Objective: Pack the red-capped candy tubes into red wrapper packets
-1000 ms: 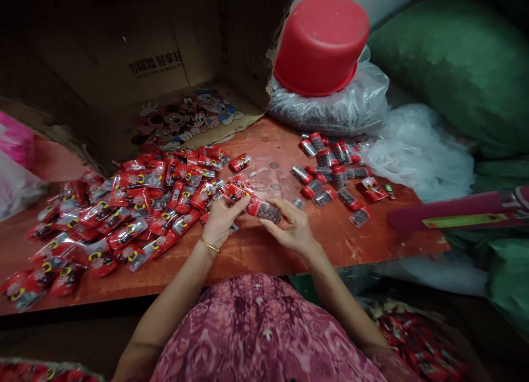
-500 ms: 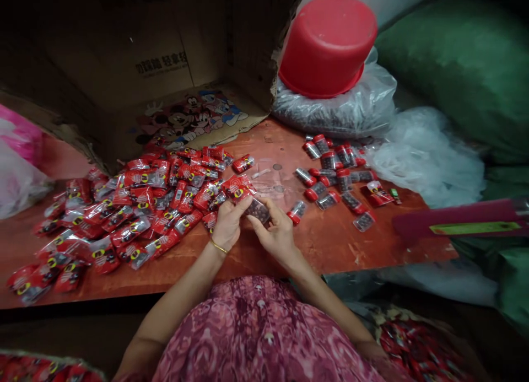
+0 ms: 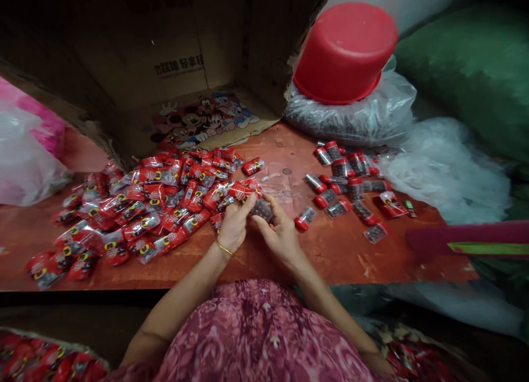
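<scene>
Drawn closer together since the earlier frame, left hand (image 3: pixel 233 225) and right hand (image 3: pixel 281 234) grasp, fingers curled, a clear, dark-speckled container (image 3: pixel 263 209) near the front edge of the worktop (image 3: pixel 330 255), its ends hidden.

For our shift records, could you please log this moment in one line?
left hand, right hand: holding clear, dark-filled plastic container | leftward: heaped red plastic packets | rightward: clear, red-capped plastic tubes

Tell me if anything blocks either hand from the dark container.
Nothing visible does: the left hand and right hand hold the dark container from either side. The pile of red packets lies to the left, outside their grip. Whether the container is wrapped, I cannot tell.
</scene>
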